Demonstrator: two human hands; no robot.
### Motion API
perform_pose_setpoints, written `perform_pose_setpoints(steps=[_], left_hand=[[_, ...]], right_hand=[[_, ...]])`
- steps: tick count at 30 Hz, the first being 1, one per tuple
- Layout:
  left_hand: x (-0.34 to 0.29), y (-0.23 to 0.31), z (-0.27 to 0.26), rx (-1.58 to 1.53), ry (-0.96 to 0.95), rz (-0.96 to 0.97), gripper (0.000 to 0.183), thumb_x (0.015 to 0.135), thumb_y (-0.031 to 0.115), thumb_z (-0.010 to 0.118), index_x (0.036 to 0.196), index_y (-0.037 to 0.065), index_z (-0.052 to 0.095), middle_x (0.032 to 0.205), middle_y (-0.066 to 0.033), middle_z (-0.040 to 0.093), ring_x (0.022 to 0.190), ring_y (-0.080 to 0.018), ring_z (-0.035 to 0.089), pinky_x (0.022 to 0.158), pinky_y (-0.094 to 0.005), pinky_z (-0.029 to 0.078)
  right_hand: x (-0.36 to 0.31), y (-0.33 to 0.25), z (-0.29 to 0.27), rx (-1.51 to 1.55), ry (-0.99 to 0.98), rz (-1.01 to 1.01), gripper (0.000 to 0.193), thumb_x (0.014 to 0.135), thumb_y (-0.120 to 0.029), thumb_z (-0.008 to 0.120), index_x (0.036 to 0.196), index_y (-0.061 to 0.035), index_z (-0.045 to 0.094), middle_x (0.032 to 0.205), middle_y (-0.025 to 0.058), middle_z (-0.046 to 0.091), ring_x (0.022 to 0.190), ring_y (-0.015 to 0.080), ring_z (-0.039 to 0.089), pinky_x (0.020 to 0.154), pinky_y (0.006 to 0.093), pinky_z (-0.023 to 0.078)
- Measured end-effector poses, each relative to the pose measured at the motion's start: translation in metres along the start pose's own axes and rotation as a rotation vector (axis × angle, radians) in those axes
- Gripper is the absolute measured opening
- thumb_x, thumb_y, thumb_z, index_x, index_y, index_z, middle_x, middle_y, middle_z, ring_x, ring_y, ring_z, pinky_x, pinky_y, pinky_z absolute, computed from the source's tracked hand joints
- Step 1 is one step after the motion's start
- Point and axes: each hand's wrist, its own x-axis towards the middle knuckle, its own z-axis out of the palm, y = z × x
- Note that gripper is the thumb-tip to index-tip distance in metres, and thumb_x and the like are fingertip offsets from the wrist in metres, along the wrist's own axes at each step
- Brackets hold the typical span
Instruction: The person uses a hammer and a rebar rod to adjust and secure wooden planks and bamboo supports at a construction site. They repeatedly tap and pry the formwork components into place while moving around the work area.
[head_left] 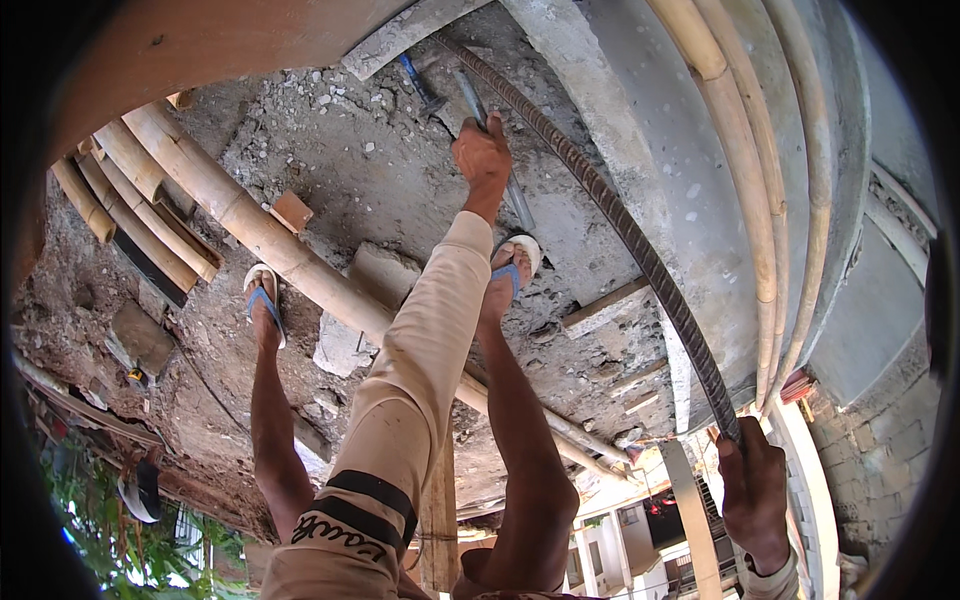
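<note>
Our left hand [482, 152] reaches far forward and is clenched around a grey metal pipe [500, 150] that lies over the rubble-strewn concrete floor [380, 180]. Our right hand [755, 490], near the lower right, grips the end of a long ribbed steel bar [620, 225], which curves away across the smooth concrete slab [660, 150]. Bamboo poles [250, 225] run diagonally beneath our sandalled feet [262, 300].

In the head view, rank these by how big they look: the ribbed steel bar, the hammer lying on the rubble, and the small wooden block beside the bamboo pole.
1. ribbed steel bar
2. hammer
3. wooden block
Hammer and block look close, so their order is unsure.
</note>
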Motion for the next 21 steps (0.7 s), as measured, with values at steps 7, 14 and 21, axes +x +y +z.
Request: perform_pose_setpoints(steps=[7, 14, 21], left_hand=[[0.036, -0.013, 0.011, 0.046, -0.028, 0.07, 0.043, 0.092, 0.042, 0.068, 0.094, -0.001, 0.07, 0.097, -0.0259, 0.072, 0.097, -0.0457, 0.068, 0.089, -0.0514, 0.051], [0.047, -0.024, -0.014, -0.941, -0.21, -0.303, 0.049, 0.092, 0.044, 0.072, 0.106, -0.003, 0.063, 0.09, -0.0138, 0.071, 0.087, -0.0287, 0.069, 0.079, -0.0413, 0.055], [-0.024, 0.014, -0.023, -0.38, 0.026, -0.086, 0.041, 0.094, 0.038, 0.072, 0.108, 0.002, 0.059, 0.094, -0.0095, 0.064, 0.085, -0.022, 0.063, 0.079, -0.0381, 0.051]], right_hand=[[0.046, 0.059, 0.075, 0.009, 0.145, -0.291, 0.021, 0.104, -0.019, 0.052, 0.097, 0.0001, 0.049, 0.057, 0.0207, 0.052, 0.052, 0.0424, 0.058, 0.047, 0.0481, 0.04], [0.123, 0.106, 0.191, 0.099, 0.228, -0.284, 0.025, 0.102, -0.025, 0.059, 0.095, -0.003, 0.049, 0.059, 0.0211, 0.056, 0.056, 0.044, 0.061, 0.049, 0.0509, 0.043], [0.19, 0.145, 0.273, 0.067, 0.334, -0.287, 0.03, 0.101, -0.034, 0.06, 0.097, -0.0058, 0.05, 0.06, 0.0208, 0.059, 0.058, 0.0436, 0.063, 0.05, 0.0507, 0.046]])
